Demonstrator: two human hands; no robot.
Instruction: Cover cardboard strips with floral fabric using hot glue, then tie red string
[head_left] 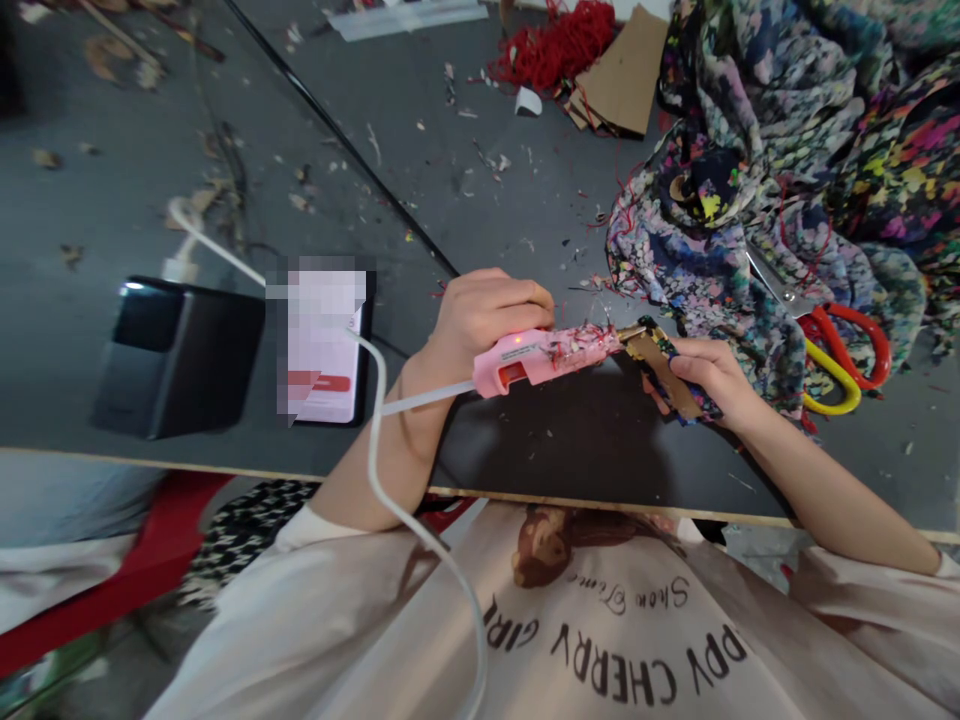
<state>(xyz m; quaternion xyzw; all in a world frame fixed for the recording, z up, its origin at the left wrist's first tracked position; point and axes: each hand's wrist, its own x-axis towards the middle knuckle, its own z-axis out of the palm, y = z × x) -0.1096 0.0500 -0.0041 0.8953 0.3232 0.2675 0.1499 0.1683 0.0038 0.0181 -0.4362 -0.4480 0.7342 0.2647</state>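
My left hand [487, 310] is closed around a pink hot glue gun [517, 358], which has a small lit light and a translucent glue stick [427, 398] in its rear. Bits of red and dark thread cling to the gun's front end. The nozzle [628, 333] points right and meets the upper edge of a small cardboard piece [664, 372] edged with dark patterned fabric. Between thumb and fingers, my right hand [709, 380] pinches that piece just above the table. Whether glue is on it, I cannot tell.
Patterned fabric [720, 200] is heaped at right, with red-and-yellow-handled scissors [825, 330] on it. Red yarn [559, 45] and cardboard [626, 75] lie at the back. A power bank [202, 360] and phone [330, 350] sit left; a white cable [375, 440] hangs over the table edge.
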